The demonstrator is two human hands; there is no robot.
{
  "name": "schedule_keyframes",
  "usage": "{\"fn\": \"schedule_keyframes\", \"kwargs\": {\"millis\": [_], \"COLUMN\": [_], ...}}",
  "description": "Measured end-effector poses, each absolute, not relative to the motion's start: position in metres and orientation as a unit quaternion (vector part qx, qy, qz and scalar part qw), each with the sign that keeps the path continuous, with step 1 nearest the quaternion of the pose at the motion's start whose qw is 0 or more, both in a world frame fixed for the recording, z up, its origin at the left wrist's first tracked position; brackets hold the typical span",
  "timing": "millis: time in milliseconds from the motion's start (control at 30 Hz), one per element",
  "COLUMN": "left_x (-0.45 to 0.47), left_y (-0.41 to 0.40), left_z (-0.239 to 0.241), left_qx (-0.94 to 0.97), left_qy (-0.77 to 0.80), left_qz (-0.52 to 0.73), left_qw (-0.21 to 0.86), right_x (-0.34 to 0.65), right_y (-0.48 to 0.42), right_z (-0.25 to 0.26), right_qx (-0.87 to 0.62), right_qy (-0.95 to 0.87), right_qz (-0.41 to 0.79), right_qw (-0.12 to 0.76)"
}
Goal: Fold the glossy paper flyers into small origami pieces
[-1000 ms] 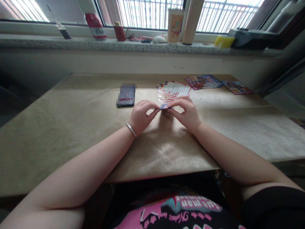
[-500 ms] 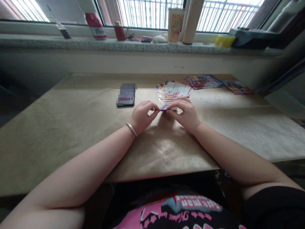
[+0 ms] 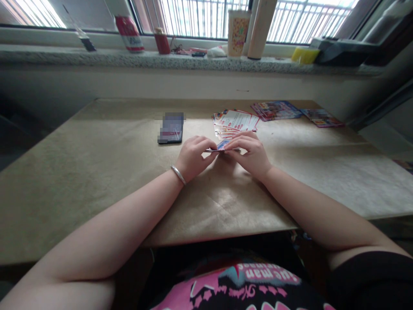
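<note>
Between my hands, just above the table, is a thin card [image 3: 222, 145] with blue and white print, seen nearly edge-on. My left hand [image 3: 196, 155] pinches its left end between thumb and fingers; a silver bangle circles that wrist. At the card's right end, my right hand [image 3: 249, 151] grips with the thumb below and the fingers across the top, hiding part of it. Right behind my hands lies a fanned pile of white cards with red edges [image 3: 238, 120]. A dark phone [image 3: 171, 128] rests to the left of the pile, its screen partly blurred.
Colourful printed packets [image 3: 277, 110] lie at the back right of the brown-covered table [image 3: 106, 163], with another packet [image 3: 322, 117] beside them. Along the stone windowsill [image 3: 193, 63] stand a red can [image 3: 129, 34], a red bottle [image 3: 161, 41], a patterned cup [image 3: 238, 34] and a yellow object [image 3: 305, 55].
The card has tilted slightly, so more of its blue printed face shows. Both hands keep their pinch in nearly the same place.
</note>
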State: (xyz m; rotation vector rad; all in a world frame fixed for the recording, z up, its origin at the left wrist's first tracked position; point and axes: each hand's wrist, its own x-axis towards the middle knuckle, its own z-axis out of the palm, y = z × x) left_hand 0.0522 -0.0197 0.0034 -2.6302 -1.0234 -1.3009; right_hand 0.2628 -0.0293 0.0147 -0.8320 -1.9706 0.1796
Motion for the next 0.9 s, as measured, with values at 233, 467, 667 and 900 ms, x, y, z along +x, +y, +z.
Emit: {"fn": "schedule_keyframes", "kwargs": {"millis": [233, 467, 667, 900], "left_x": [0.051, 0.053, 0.053, 0.052], "left_y": [-0.021, -0.023, -0.024, -0.023], "left_z": [0.003, 0.006, 0.005, 0.005], "left_qx": [-0.851, -0.856, -0.855, -0.855], "left_qy": [-0.330, -0.332, -0.324, -0.340], "left_qz": [-0.407, -0.391, -0.399, -0.384], "left_qw": [0.040, 0.069, 0.078, 0.074], "right_x": [0.259, 0.254, 0.251, 0.252], "right_y": [-0.036, -0.036, -0.037, -0.037], "right_z": [0.014, 0.016, 0.015, 0.013], "right_qx": [-0.356, -0.338, -0.336, -0.351], "right_qy": [-0.799, -0.815, -0.815, -0.819], "right_qz": [0.059, 0.051, 0.025, 0.010], "right_qw": [0.481, 0.468, 0.471, 0.453]}}
